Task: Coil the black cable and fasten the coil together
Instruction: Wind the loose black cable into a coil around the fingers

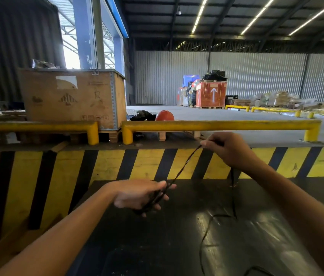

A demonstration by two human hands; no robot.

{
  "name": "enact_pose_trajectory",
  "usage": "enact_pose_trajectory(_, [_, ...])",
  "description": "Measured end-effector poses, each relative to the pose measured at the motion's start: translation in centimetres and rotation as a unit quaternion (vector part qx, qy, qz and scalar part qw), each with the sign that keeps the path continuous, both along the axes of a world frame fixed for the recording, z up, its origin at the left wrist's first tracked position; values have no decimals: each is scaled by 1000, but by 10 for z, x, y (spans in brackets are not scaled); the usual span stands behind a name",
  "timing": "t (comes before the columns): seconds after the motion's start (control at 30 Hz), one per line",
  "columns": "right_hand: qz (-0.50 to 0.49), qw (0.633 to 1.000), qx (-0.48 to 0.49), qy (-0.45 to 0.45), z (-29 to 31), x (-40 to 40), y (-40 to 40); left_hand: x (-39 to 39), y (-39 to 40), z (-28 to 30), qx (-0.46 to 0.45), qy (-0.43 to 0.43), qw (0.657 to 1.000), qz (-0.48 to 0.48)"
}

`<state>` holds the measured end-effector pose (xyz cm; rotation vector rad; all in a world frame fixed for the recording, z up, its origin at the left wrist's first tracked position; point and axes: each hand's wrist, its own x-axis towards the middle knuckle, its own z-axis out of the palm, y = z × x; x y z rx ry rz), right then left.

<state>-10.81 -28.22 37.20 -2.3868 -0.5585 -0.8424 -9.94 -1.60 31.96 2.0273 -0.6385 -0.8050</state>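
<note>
A thin black cable (185, 164) stretches taut between my two hands above a black tabletop (157, 246). My left hand (141, 196) is low and near the centre, its fingers closed around a small bundle of cable strands. My right hand (226, 150) is higher and further away, pinching the cable between thumb and fingers. From under the right hand the cable drops to the table, then trails loosely toward me along the surface. Against the dark top the cable is hard to trace.
Behind the table runs a yellow and black striped kerb (117, 166) with yellow guard rails (216, 125). A large wooden crate (71, 96) stands at the back left, an orange ball (164, 115) beside it. Stacked goods (210, 92) sit far off.
</note>
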Motion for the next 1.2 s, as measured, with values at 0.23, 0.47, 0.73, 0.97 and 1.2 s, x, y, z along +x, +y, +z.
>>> enact_pose_trajectory(0.23, [36,991,0,130,-78,-1,34,-23,-23,46,-446,172,868,-131])
enact_pose_trajectory(0.47, [158,943,-186,228,-64,-35,71,-12,-26,61,-231,-214,938,145])
enact_pose_trajectory(0.73, [69,990,-117,39,11,-6,17,-11,-6,15,-62,35,997,-35])
enact_pose_trajectory(0.97, [84,992,-38,88,-38,0,34,-31,-32,49,-440,184,865,-155])
enact_pose_trajectory(1.2, [119,971,-154,136,-34,-25,52,-1,-27,57,-433,-134,876,165])
